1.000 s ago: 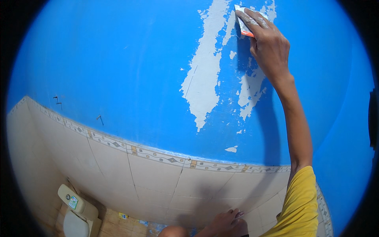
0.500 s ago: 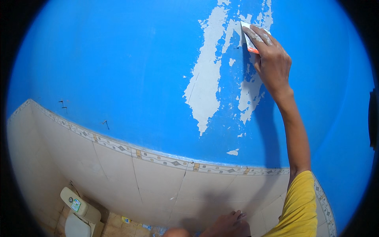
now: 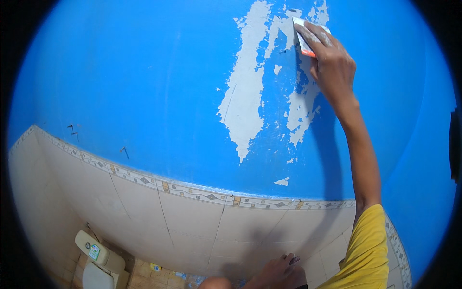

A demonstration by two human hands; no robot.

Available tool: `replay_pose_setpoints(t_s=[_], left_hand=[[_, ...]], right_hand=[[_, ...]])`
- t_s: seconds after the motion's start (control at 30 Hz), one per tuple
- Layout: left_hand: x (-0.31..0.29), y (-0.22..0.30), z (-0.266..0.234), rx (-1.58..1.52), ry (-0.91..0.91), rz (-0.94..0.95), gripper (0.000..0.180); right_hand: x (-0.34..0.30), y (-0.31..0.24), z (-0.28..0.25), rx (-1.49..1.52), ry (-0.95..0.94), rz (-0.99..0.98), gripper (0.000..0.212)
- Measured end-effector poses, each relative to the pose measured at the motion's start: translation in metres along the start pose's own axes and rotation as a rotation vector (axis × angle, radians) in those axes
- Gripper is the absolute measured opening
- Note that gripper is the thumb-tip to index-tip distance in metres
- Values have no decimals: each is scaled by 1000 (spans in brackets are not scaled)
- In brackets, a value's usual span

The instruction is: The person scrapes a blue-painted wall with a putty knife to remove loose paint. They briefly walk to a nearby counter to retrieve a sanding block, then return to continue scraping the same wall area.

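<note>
Scraper (image 3: pixel 305 47) lies between the blue wall (image 3: pixel 120 72) and the right hand (image 3: pixel 335 66), which is clamped on it.

Low left from here: cream toilet (image 3: pixel 110 266), green-white sticker (image 3: pixel 94 251) on its tank | tan floor tiles (image 3: pixel 140 278), small yellow packet (image 3: pixel 155 267) on them | pale wall tiles (image 3: pixel 190 212), patterned border strip (image 3: pixel 211 197) above

A loose sleeve of bright yellow cloth (image 3: pixel 365 248) covers the upper part of the right arm, creased in soft folds and ending in a plain edge; past it the slender forearm (image 3: pixel 362 154) is bare down to the right hand (image 3: pixel 334 65), its fingers (image 3: pixel 325 38) smeared chalky white; the left hand (image 3: pixel 278 270) wears no glove; a rounded bare knee (image 3: pixel 215 283) shows partly.
</note>
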State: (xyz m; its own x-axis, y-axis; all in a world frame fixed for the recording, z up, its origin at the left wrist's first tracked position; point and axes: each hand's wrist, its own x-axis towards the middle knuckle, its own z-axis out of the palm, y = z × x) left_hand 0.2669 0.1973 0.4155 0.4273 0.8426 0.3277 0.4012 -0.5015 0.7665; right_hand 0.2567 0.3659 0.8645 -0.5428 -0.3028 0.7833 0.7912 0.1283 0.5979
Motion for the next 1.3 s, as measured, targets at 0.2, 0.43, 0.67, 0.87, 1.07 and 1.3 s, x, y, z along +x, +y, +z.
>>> replay_pose_setpoints(t_s=[0.2, 0.43, 0.67, 0.87, 1.07, 1.3], left_hand=[[0, 6, -3, -27, -62, -24, 33], [1, 2, 2, -9, -92, -20, 33], [-2, 11, -9, 5, -155, -94, 35], [-4, 13, -8, -24, -50, -62, 35], [-2, 12, -7, -21, -130, -98, 35], [1, -23, 23, -29, -76, 59, 35]], right_hand=[[16, 4, 0, 31, 20, 11, 55], [21, 14, 3, 31, 55, -21, 51], [15, 2, 5, 42, 42, -63, 50], [8, 1, -1, 52, -19, -51, 49], [19, -1, 2, 81, 14, -28, 52], [19, 0, 7, 33, 35, -46, 51]])
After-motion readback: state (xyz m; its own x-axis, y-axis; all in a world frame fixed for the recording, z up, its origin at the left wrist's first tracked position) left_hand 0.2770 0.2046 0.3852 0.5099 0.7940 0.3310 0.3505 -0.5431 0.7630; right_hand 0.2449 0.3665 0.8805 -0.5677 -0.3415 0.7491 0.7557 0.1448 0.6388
